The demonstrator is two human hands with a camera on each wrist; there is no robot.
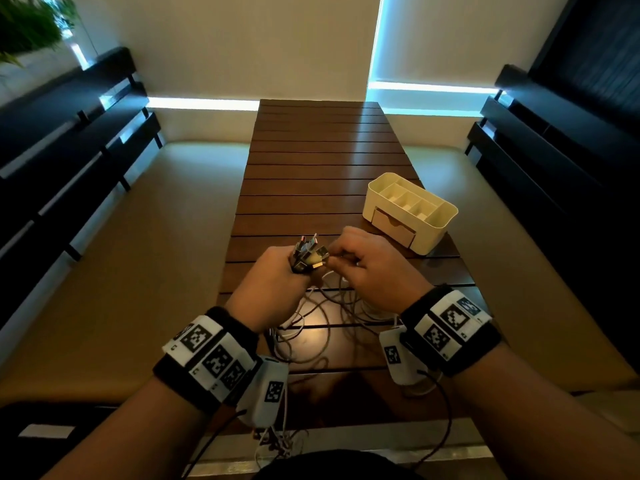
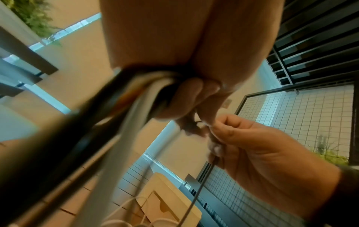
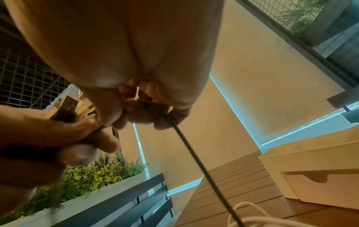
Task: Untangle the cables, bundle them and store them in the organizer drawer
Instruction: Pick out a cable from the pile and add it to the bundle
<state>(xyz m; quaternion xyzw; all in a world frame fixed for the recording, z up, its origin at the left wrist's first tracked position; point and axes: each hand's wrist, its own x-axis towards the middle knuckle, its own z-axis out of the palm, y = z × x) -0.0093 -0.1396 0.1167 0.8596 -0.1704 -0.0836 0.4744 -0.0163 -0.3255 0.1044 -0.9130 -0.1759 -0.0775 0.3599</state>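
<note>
- The left hand (image 1: 273, 284) clamps a bunch of cable plugs (image 1: 308, 252) above the slatted table (image 1: 322, 161).
- The right hand (image 1: 372, 263) pinches one dark cable (image 3: 186, 144) beside them.
- Loose cables (image 1: 322, 327) (white and grey) trail on the table.
- The organizer (image 1: 408, 211) stands right, drawer (image 1: 393, 225) closed.

Ahead of my hands I see the tabletop (image 1: 322, 161) bare all the way to its far end, so there is open room to reach forward. To the front right the organizer (image 1: 410, 211) stands on the tabletop, its drawer (image 1: 393, 225) facing me, with a clear strip before it. Close to me, loose cables (image 1: 322, 323) sprawl across the slats between my wrists and hang over the near edge, cluttering that stretch.
</note>
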